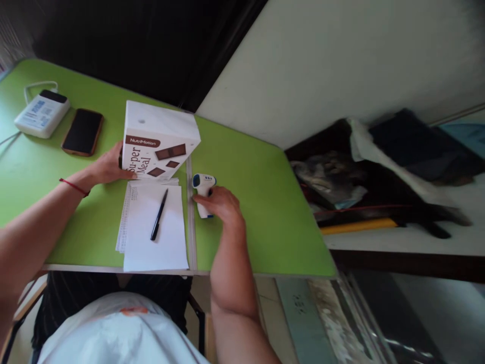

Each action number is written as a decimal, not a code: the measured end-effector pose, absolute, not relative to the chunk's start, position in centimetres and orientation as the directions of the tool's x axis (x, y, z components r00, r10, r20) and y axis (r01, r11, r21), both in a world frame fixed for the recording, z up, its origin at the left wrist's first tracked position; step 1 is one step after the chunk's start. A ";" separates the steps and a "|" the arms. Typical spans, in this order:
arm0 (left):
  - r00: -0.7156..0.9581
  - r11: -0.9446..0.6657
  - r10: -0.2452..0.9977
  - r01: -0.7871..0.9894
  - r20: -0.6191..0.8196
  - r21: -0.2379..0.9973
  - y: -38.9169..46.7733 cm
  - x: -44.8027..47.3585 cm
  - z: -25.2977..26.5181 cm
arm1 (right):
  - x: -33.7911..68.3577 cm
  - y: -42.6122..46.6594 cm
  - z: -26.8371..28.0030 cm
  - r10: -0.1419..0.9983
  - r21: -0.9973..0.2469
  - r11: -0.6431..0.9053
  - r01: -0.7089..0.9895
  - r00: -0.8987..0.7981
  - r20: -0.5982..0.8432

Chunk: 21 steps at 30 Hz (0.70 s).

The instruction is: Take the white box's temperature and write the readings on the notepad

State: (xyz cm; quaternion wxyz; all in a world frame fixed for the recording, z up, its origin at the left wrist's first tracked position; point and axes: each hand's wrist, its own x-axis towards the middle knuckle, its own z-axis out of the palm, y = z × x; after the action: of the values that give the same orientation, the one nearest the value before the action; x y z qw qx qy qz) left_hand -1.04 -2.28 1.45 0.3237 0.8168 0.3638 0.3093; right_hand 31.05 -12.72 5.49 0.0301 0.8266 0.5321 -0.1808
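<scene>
My left hand grips the lower left corner of a white box printed "NutriMotion Su-per Meal". Its thumb lies along the front bottom edge, while the other fingers are partly hidden at the box's left side. To the right of the table's seam, my right hand is closed around the handle of a white and blue infrared thermometer, which lies on or just over the green surface. Between my arms, a black pen rests on white sheets of paper, in front of the box.
A dark phone and a white power device with a cable are at the left of the green table. A dark panel and a pale wall border its far side. Cloths and bags fill a shelf at right.
</scene>
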 end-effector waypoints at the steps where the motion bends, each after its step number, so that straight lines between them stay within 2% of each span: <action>1: 0.553 -0.503 0.790 0.333 0.267 0.798 -2.4 -0.6 1.3 | 31.1 -12.6 5.4 0.875 -0.206 -0.448 0.870 0.379 -0.302; 2: 0.546 -0.476 0.797 0.306 0.258 0.824 -2.5 -0.3 1.2 | 31.0 -12.6 5.2 0.886 -0.307 -0.451 0.838 0.379 -0.266; 4: 0.490 -0.442 0.835 0.329 0.249 0.835 -3.0 -0.1 1.3 | 30.5 -12.9 4.9 0.936 -0.619 -0.348 0.704 0.305 -0.179; 6: 0.431 -0.452 0.859 0.384 0.276 0.805 -3.7 -0.2 1.6 | 29.2 -13.4 4.3 0.989 -0.912 -0.104 0.396 0.134 -0.054; 7: 0.407 -0.462 0.864 0.411 0.296 0.786 -3.9 -0.2 1.7 | 28.3 -13.8 4.0 0.999 -0.980 -0.015 0.196 0.042 -0.007; 8: 0.394 -0.471 0.865 0.429 0.309 0.771 -4.2 -0.3 1.8 | 27.2 -14.1 3.7 1.000 -1.000 0.015 0.011 -0.021 0.015; 9: 0.392 -0.475 0.865 0.436 0.314 0.765 -4.4 -0.4 1.9 | 26.0 -14.5 3.4 0.997 -0.992 -0.018 -0.122 -0.081 -0.008; 12: 0.424 -0.478 0.856 0.434 0.295 0.764 -4.6 -0.4 2.0 | 22.8 -15.4 2.7 0.983 -0.947 -0.135 -0.293 -0.160 -0.091; 17: 0.430 -0.505 0.847 0.471 0.311 0.724 -4.7 -0.4 2.0 | 20.4 -15.8 2.8 0.953 -0.884 -0.295 -0.363 -0.172 -0.248; 21: 0.447 -0.520 0.834 0.441 0.324 0.732 -4.6 -0.4 1.8 | 20.1 -15.8 2.4 0.964 -0.917 -0.264 -0.299 -0.126 -0.236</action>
State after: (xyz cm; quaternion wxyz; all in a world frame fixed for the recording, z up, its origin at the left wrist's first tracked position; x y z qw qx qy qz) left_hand -0.42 -4.60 1.84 0.2858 0.8012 0.3977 0.3439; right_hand 20.12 -15.75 2.37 -0.4827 0.4519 0.3676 -0.6540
